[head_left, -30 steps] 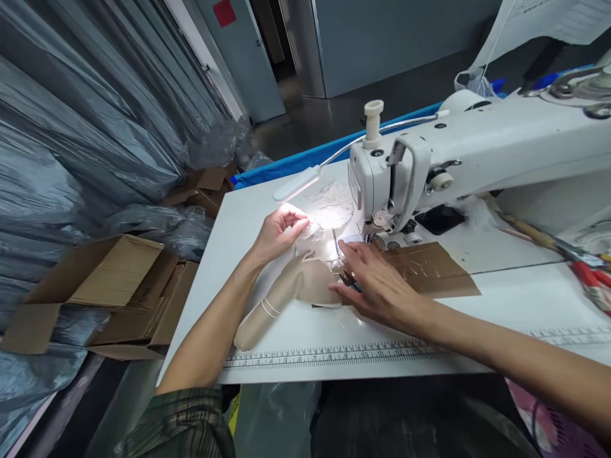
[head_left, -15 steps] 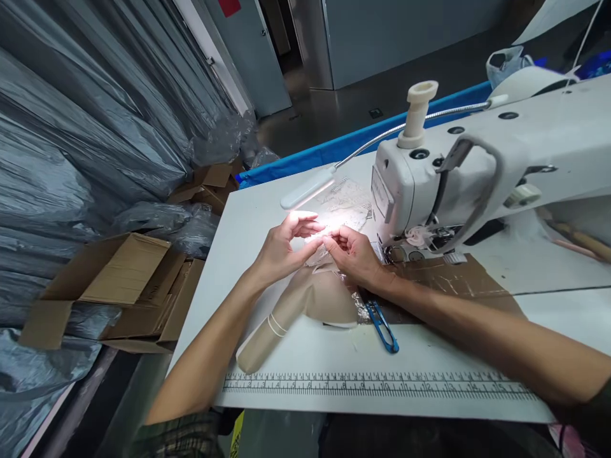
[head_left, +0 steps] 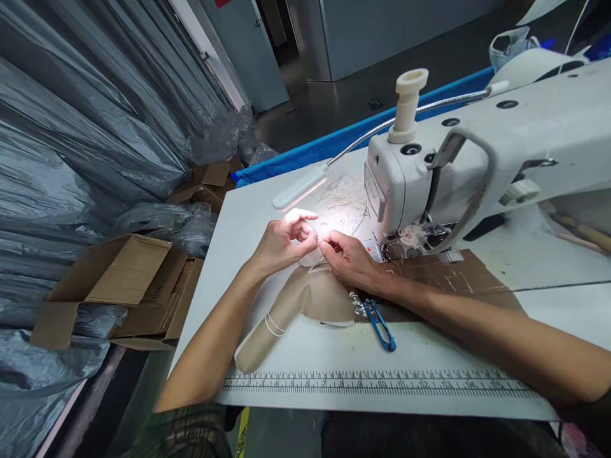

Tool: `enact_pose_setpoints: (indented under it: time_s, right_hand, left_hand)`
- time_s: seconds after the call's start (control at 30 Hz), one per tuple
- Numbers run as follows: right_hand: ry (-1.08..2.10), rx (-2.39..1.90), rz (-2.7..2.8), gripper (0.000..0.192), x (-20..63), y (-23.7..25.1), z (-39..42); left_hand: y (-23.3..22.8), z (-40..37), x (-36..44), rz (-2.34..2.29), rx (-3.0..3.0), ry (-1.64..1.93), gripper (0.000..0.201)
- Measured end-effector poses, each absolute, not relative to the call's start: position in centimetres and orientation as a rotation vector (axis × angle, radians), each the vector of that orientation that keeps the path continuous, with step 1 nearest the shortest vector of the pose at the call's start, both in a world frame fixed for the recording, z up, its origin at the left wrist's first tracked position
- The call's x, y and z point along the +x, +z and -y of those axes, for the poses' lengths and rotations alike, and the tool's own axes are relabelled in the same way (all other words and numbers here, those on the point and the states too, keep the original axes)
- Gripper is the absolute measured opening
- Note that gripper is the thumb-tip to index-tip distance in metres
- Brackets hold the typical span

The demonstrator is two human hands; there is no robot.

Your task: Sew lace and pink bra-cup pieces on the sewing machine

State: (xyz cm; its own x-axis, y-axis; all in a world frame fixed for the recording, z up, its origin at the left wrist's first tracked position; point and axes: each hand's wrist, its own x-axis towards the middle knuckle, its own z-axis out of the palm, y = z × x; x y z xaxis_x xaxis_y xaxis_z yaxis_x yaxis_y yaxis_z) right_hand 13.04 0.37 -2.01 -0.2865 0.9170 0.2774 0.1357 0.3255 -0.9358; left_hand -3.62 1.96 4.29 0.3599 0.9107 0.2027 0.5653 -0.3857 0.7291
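Under the lamp, my left hand point(head_left: 289, 242) has its thumb and forefinger closed on white lace point(head_left: 312, 257), its other fingers curled above. My right hand point(head_left: 351, 259) pinches the same lace, with its fingertips touching or nearly touching those of the left. Glare hides the exact spot between them. More pale lace point(head_left: 341, 191) lies spread on the table behind the hands. Just below them is a beige piece of fabric point(head_left: 327, 299), beside a beige roll with white bands point(head_left: 267, 327). Blue thread snips point(head_left: 382, 327) lie near my right wrist.
A white sewing machine point(head_left: 396, 184) stands right of my hands, with brown sheeting point(head_left: 458, 277) by its base. A lamp point(head_left: 300, 189) on a flexible neck hangs above the lace. A printed ruler point(head_left: 363, 383) runs along the front edge. Cardboard boxes point(head_left: 128, 273) are left of the table.
My left fingers have curled in, bringing the thumb and forefinger together. My right hand stays pinched close by. The view has shifted slightly.
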Motion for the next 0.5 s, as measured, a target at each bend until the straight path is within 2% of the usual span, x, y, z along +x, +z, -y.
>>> enact_pose_setpoints:
  time_s: [0.2,0.5]
  right_hand:
    - [1.028,-0.987,1.682,0.022,13.1,-2.0,-0.4]
    - [0.927,-1.093,1.767,0.023,13.3,-1.1,-0.1]
  left_hand:
    - [4.7,-1.8,-4.1,-1.167,2.077,0.773,0.038]
    - [4.9,-2.0,-3.3,-1.224,2.255,0.764,0.03]
